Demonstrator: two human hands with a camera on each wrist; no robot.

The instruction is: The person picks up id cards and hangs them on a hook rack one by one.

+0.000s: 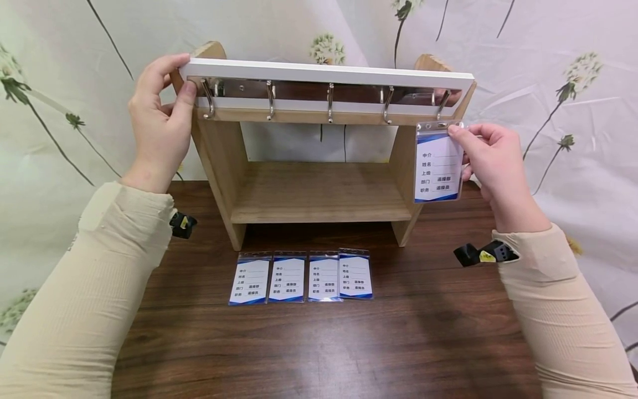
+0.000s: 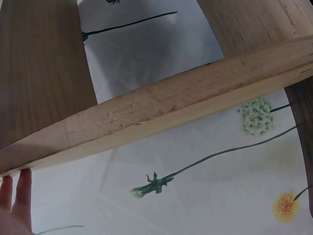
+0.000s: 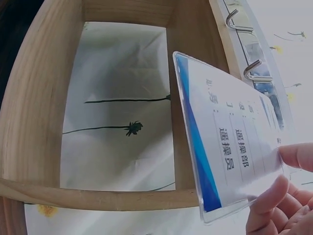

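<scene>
My right hand (image 1: 498, 160) pinches a clear-cased ID badge (image 1: 436, 166) by its upper right edge, thumb on the front. The badge hangs upright, its slotted top edge just under the rightmost hook (image 1: 442, 102) of the white hook rail (image 1: 324, 72). In the right wrist view the badge (image 3: 230, 142) shows its printed face and blue border, with thumb and fingers at one side. My left hand (image 1: 161, 122) grips the rail's left end, thumb in front by the leftmost hook (image 1: 207, 100). Only fingertips of that hand (image 2: 17, 203) appear in the left wrist view, against the wood.
The rail lies across the top of a wooden shelf stand (image 1: 319, 194) on a dark wooden table (image 1: 319, 349). Several matching badges (image 1: 286, 277) lie in a row before the stand, the two rightmost overlapping. A flower-printed cloth (image 1: 548, 33) hangs behind.
</scene>
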